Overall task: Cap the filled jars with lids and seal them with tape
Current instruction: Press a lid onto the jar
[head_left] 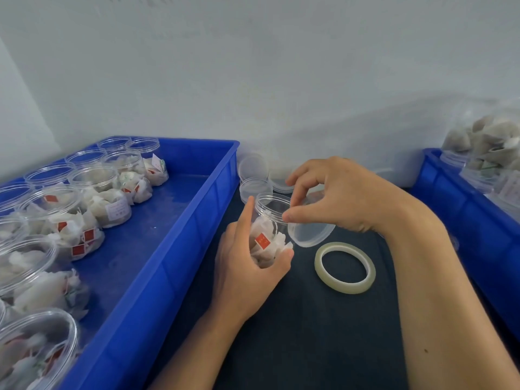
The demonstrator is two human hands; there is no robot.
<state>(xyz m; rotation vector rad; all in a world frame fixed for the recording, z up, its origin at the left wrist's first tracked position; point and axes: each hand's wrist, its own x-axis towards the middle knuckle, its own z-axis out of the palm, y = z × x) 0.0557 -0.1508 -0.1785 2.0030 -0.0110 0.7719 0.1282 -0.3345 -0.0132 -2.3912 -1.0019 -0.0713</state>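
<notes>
Blue crate (180, 218), left of the work area: holds rows of filled, uncapped jars (97, 187) of white sachets with red tags.

Second blue crate (461, 218), right edge: carries more jars, contents heaped; whether these are capped cannot be told.

Dark work surface (295, 333), between the crates.

Tape roll (345, 267): clear, lying flat on the surface, just beside the hands, untouched.

Left hand (247, 274): fingers and thumb wrapped round the body of the jar in hand (267, 223), index finger lying straight up its side. Jar is filled, its mouth open.

Right hand (337, 198): thumb and fingertips pinch the rim of a lid (311, 232), held tilted beside the jar's mouth, not yet seated.

Spare lids (254, 175): loose at the back, against the wall.

Risk: the tilted lid could seat crooked, or trap a sachet corner or tag at the rim, leaving a gap that tape would not close.
</notes>
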